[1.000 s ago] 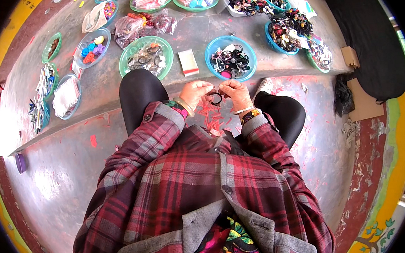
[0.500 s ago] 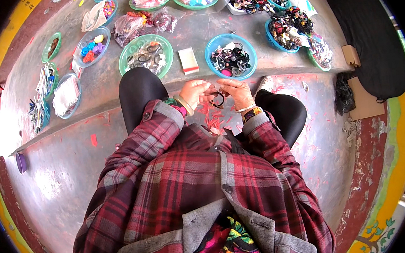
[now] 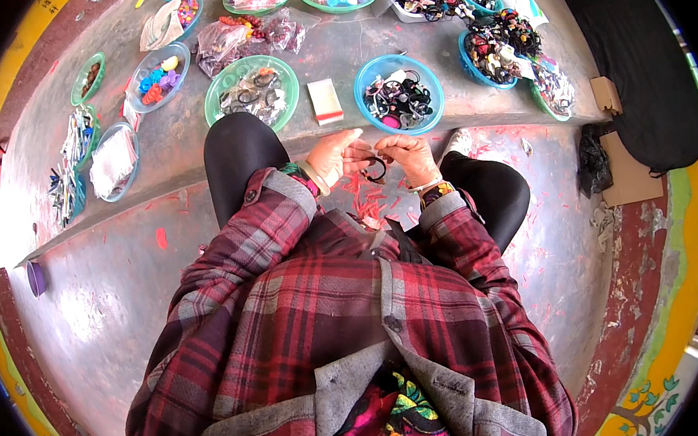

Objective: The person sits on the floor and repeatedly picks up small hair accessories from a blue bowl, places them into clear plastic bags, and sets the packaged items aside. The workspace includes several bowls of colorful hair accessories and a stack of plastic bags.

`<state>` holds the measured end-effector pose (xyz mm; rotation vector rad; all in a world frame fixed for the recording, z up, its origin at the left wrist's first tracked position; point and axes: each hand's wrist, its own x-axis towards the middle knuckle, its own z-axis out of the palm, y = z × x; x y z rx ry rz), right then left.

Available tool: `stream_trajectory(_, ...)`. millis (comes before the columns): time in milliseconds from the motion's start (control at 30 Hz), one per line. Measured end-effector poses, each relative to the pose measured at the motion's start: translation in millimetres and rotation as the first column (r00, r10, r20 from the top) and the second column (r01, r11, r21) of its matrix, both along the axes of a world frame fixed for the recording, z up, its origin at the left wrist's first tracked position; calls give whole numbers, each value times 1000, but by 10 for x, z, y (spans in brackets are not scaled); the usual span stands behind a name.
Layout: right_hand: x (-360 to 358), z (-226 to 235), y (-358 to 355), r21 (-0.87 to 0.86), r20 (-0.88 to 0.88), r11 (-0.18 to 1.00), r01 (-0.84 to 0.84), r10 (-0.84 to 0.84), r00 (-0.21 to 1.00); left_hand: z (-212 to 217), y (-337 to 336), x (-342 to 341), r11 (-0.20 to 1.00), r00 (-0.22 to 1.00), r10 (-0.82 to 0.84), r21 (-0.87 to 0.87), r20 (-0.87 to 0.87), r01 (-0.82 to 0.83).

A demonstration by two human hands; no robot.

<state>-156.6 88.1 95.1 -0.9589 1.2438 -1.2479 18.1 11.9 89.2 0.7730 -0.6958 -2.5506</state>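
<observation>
In front of my lap hangs a small black hair tie (image 3: 376,170), a thin loop, between my two hands. My right hand (image 3: 412,160) pinches its upper edge with bent fingertips. From the other side my left hand (image 3: 335,160) holds the loop at its fingertips, the thumb raised a little above the fingers; the exact contact is too small to make out. Just beyond my hands, a blue basket (image 3: 364,112) of mostly black hair ties stands on the raised ledge. Left of it lie a small white and yellow box (image 3: 325,103) and a green basket (image 3: 212,106) of bagged hair ties.
More baskets line the ledge: a blue one (image 3: 464,60) heaped with hair ties, another (image 3: 138,77) with coloured pieces, and one of white packets (image 3: 115,164). Plastic bags (image 3: 225,51) lie behind. Red scraps (image 3: 372,200) litter the floor between my knees. A black padded board (image 3: 640,64) is at right.
My left thumb has lifted and spread slightly from its fingers. The hair tie stays between both hands, which have otherwise barely moved.
</observation>
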Motion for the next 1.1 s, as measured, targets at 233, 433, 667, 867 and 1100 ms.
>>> stream_trajectory(233,22,-5,3,-63,-24,998,-3,1,1000,-50,45,-23,996,998,33,-89,58,-27)
stream_trajectory(433,-40,29,-7,-13,-51,1000,-24,23,998,-199,18,-34,988,994,100,-119,37,-95)
stream_trajectory(667,18,184,-10,204,86,973,110,-129,988,-105,51,-61,961,983,147,-253,110,-115)
stream_trajectory(867,96,-97,-29,107,-4,993,48,-48,999,-175,101,-80,913,991,90,-405,94,-45)
stream_trajectory(1100,120,4,-9,69,-57,992,105,-101,993,-127,86,-75,911,989,88,-412,123,-30)
